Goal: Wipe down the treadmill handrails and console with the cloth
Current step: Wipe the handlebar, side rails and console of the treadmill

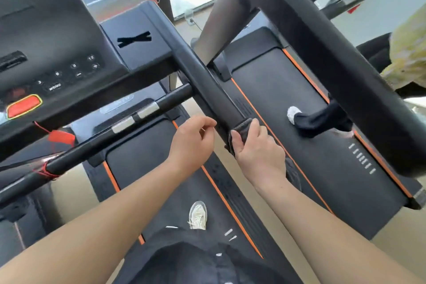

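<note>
Matt beside gloss
The handrail (207, 85) looks matt and smooth, the cloth (242, 125) dark and nubbly; the console (57, 37) is glossy plastic, the grip plates (123, 124) brushed metal.

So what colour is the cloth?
The cloth is dark grey, seen in the head view.
</note>
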A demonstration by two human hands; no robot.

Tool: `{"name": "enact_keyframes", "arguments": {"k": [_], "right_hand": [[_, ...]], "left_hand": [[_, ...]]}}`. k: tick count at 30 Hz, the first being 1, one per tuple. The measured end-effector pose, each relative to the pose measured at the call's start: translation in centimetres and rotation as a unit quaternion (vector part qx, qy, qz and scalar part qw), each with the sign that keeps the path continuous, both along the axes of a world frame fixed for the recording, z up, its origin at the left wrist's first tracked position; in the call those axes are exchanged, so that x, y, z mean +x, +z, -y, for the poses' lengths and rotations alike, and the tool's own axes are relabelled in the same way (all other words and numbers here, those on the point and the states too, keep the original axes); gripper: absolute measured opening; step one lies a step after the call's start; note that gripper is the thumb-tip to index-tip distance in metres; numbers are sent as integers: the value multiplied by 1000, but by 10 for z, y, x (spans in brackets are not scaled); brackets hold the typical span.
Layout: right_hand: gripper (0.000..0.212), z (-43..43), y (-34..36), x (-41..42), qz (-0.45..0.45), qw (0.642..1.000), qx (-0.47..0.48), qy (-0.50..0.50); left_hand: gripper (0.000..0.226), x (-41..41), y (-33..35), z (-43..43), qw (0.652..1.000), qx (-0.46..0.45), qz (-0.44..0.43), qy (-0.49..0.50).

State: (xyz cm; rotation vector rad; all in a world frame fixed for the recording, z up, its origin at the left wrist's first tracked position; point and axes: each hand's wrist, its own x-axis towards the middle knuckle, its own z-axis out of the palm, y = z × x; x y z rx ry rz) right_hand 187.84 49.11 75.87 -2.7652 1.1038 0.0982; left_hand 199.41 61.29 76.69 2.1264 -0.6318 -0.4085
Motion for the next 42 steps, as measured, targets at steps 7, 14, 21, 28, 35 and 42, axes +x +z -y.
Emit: {"name": "enact_keyframes", "arguments": {"k": [7,14,21,28,35,42], "right_hand": [[67,7,1,73,19,1000,20,4],[55,20,2,143,42,999,25,25],[68,30,4,213,60,994,52,69],[77,31,6,291,67,990,50,117],[80,32,9,390,66,985,57,147],[62,35,8,492,56,980,30,186]], "left_hand": [[18,53,13,-13,1000,-1,0,14],[20,97,25,-8,996,47,78,12],[24,144,36,0,987,122,98,41],[18,195,35,-6,978,124,154,71],[20,263,37,-14,970,116,205,61],[24,305,31,-14,976,135,164,49]]}}
